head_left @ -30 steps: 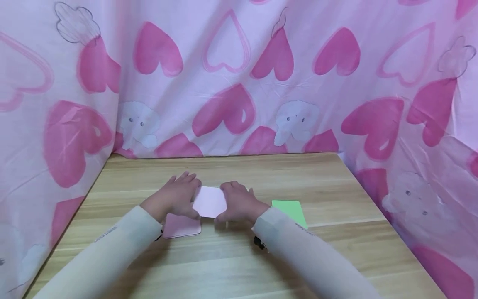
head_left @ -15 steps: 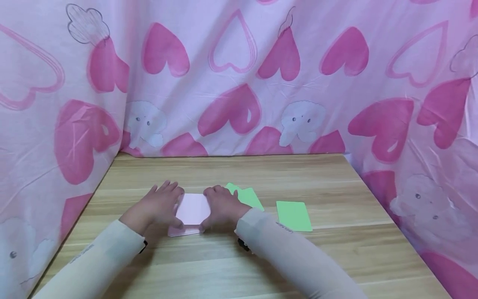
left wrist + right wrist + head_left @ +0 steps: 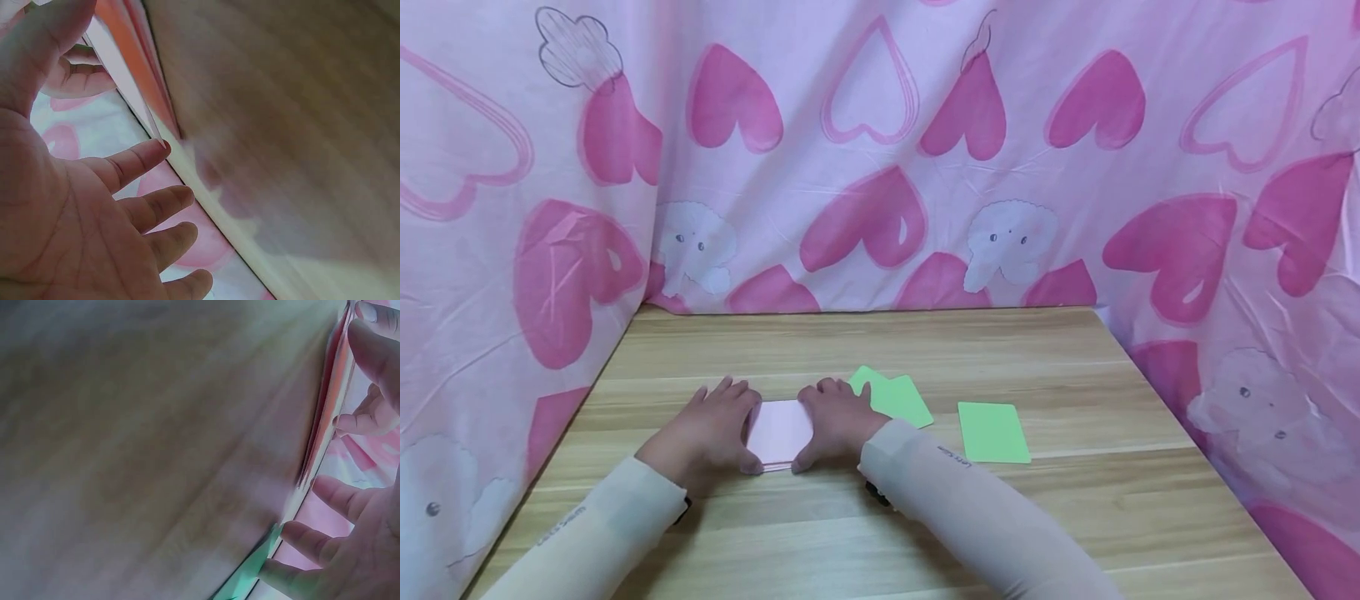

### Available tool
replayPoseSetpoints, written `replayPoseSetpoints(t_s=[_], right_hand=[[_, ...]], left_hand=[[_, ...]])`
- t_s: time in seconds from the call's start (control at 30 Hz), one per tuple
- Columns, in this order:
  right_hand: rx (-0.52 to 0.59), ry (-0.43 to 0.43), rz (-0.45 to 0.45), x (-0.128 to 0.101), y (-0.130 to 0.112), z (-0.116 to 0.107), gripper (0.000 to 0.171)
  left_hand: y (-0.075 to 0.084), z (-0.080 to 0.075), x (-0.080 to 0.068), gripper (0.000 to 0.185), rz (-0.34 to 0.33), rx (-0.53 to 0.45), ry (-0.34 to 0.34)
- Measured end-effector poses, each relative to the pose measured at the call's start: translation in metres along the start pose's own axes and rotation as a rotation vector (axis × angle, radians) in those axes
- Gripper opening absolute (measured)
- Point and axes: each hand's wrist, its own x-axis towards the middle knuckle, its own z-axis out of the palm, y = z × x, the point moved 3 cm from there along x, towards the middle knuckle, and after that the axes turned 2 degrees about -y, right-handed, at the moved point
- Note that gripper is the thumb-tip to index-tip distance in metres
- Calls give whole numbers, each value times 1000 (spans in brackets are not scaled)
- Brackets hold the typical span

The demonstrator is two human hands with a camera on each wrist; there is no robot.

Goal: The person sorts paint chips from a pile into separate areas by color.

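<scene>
A small stack of pale pink cards (image 3: 778, 442) lies on the wooden table (image 3: 925, 350), held between my two hands. My left hand (image 3: 709, 427) grips its left side, thumb at the near edge and fingers along the far edge. On the other side my right hand (image 3: 833, 421) grips the stack the same way. The left wrist view shows the cards' edges (image 3: 134, 81) fanned slightly, with my index fingertip (image 3: 156, 149) at a corner. In the right wrist view the stack (image 3: 325, 412) stands edge-on between thumb and fingers (image 3: 331, 487).
Two overlapping green cards (image 3: 891, 398) lie just right of my right hand, and a single green card (image 3: 992, 432) lies further right. Pink heart-print cloth (image 3: 880, 167) walls the table at the back and both sides. A green card's corner (image 3: 250, 575) shows under my right fingers.
Both hands moved the pale pink card left and down onto the darker pink card, then squared them together. The overlapping green cards came into sight beside my right hand.
</scene>
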Motion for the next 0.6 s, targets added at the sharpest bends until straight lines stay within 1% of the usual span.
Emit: replayPoseSetpoints(t_s=[0.17,0.33,0.43,0.53,0.6], right_hand=[[-24,-7,2,1,0,2,102],[-1,16,-10,-6,8,-3,105],[35,23,4,-13,24,-13,106],[61,27,36,-20,48,-25,106],[64,29,56,-24,65,-32,105]], left_hand=[[0,1,0,95,9,11,-11],[2,2,-1,103,15,10,1],[7,0,-1,107,22,7,11],[14,0,1,110,38,3,20],[21,0,4,111,65,11,30]])
